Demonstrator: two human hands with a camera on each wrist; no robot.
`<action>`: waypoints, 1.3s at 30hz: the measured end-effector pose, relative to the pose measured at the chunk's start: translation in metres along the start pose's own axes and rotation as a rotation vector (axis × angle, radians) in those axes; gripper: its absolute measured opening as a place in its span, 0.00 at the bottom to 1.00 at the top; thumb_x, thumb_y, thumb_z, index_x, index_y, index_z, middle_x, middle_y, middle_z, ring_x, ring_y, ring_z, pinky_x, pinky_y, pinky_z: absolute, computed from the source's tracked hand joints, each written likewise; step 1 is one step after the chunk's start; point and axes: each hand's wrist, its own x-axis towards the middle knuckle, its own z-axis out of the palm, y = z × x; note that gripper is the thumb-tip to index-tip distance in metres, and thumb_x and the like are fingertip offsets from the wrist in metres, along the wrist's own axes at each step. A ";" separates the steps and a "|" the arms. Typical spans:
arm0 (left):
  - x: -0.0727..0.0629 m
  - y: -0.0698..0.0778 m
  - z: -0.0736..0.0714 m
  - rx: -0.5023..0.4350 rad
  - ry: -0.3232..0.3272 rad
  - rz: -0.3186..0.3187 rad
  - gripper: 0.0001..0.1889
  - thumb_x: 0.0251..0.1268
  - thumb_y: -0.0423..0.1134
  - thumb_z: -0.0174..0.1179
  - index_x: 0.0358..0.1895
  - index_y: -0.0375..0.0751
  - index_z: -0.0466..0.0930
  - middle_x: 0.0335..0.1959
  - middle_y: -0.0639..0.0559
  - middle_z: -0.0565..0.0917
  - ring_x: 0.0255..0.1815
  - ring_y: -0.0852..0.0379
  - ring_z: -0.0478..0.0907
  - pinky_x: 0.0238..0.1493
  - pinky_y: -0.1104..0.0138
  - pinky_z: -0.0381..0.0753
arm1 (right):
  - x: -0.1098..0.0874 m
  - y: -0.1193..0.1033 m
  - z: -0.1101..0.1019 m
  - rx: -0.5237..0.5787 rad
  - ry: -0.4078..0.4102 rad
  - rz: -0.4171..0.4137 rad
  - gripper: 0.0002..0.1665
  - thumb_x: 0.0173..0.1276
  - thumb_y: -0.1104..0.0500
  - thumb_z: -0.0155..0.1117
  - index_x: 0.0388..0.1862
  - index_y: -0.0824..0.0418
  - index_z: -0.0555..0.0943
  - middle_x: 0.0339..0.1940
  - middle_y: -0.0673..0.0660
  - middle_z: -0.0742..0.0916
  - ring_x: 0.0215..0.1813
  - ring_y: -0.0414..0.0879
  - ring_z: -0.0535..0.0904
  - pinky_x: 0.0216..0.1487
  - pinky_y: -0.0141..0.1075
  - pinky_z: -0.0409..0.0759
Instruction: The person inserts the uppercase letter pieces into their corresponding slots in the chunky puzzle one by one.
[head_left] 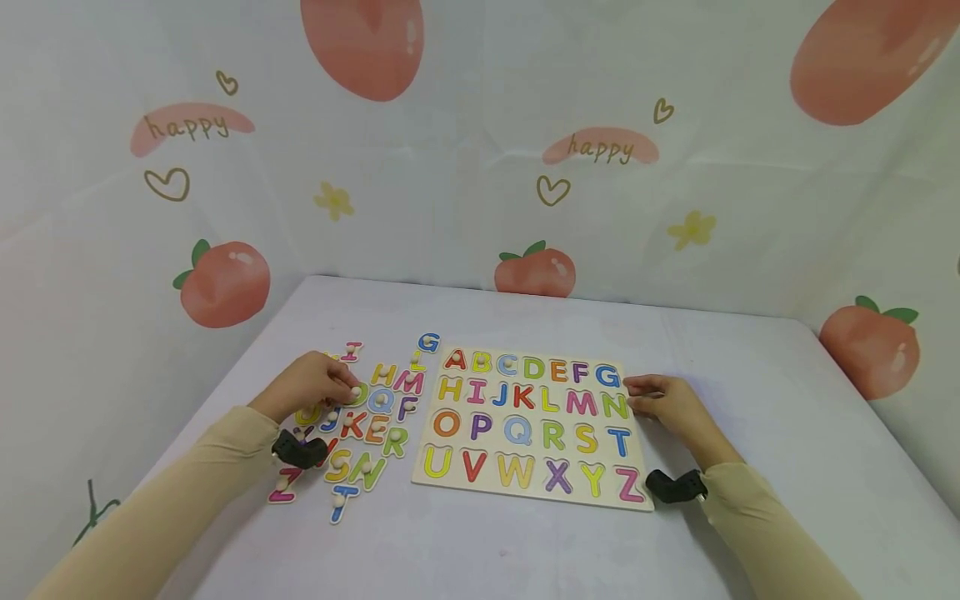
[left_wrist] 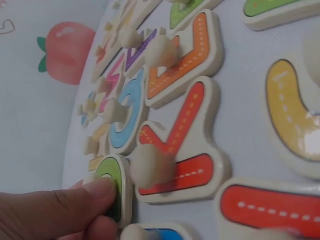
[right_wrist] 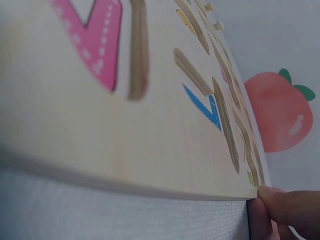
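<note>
My left hand [head_left: 313,385] pinches a green letter D puzzle piece [left_wrist: 120,192] among the loose pieces, thumb against its face in the left wrist view. Around it lie a red K piece [left_wrist: 185,150], an orange E piece [left_wrist: 192,60] and a light blue Q piece [left_wrist: 131,112], each with a wooden knob. At the wooden alphabet board [head_left: 532,492], my right hand [head_left: 675,408] grips the right edge near the N recess, thumb and fingers at the rim. Knobbed A [head_left: 455,360], B [head_left: 482,362] and C [head_left: 507,365] pieces sit in the board's top row.
Several more letter pieces lie left of the board, including a blue G piece [head_left: 428,342] behind, a pink Z piece [head_left: 283,487] and a blue T piece [head_left: 342,503] nearer the front. A white cloth [head_left: 525,558] covers the table; a printed curtain [head_left: 450,167] hangs behind.
</note>
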 end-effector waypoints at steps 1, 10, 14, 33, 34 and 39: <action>0.000 0.000 -0.001 0.002 -0.004 0.004 0.09 0.59 0.37 0.67 0.40 0.36 0.85 0.28 0.51 0.81 0.26 0.56 0.73 0.30 0.66 0.75 | 0.000 0.000 0.000 0.000 0.000 -0.001 0.24 0.68 0.61 0.62 0.62 0.68 0.74 0.51 0.64 0.83 0.40 0.42 0.78 0.37 0.28 0.76; -0.002 0.027 -0.014 -0.089 -0.028 0.062 0.12 0.60 0.37 0.65 0.43 0.32 0.83 0.28 0.50 0.82 0.29 0.55 0.75 0.31 0.65 0.77 | 0.002 0.001 -0.001 -0.006 -0.010 -0.011 0.24 0.69 0.61 0.62 0.61 0.69 0.74 0.51 0.65 0.83 0.42 0.44 0.78 0.38 0.26 0.77; 0.004 0.054 -0.011 -0.099 -0.032 0.106 0.12 0.61 0.37 0.64 0.43 0.33 0.84 0.29 0.51 0.84 0.31 0.54 0.77 0.32 0.65 0.77 | 0.002 0.002 -0.002 -0.023 -0.002 0.000 0.25 0.68 0.59 0.63 0.62 0.68 0.74 0.51 0.64 0.82 0.44 0.46 0.77 0.38 0.27 0.76; 0.065 0.175 0.076 -0.202 -0.096 0.183 0.06 0.58 0.34 0.68 0.37 0.36 0.87 0.28 0.49 0.86 0.26 0.60 0.77 0.30 0.70 0.78 | 0.003 0.002 -0.001 0.022 -0.013 -0.029 0.25 0.68 0.62 0.63 0.61 0.71 0.74 0.49 0.64 0.84 0.39 0.39 0.78 0.37 0.26 0.78; 0.069 0.179 0.081 -0.197 -0.090 0.182 0.06 0.58 0.34 0.68 0.37 0.35 0.87 0.28 0.49 0.85 0.25 0.60 0.76 0.28 0.72 0.77 | 0.003 0.002 -0.001 0.023 -0.013 -0.029 0.25 0.68 0.62 0.63 0.61 0.71 0.74 0.49 0.64 0.84 0.39 0.39 0.78 0.37 0.25 0.78; 0.086 0.188 0.103 -0.201 -0.067 0.169 0.06 0.56 0.32 0.68 0.36 0.34 0.87 0.25 0.51 0.84 0.21 0.63 0.74 0.24 0.75 0.74 | 0.002 0.002 -0.001 0.027 -0.014 -0.047 0.24 0.68 0.63 0.63 0.61 0.71 0.74 0.48 0.63 0.84 0.38 0.38 0.78 0.37 0.26 0.78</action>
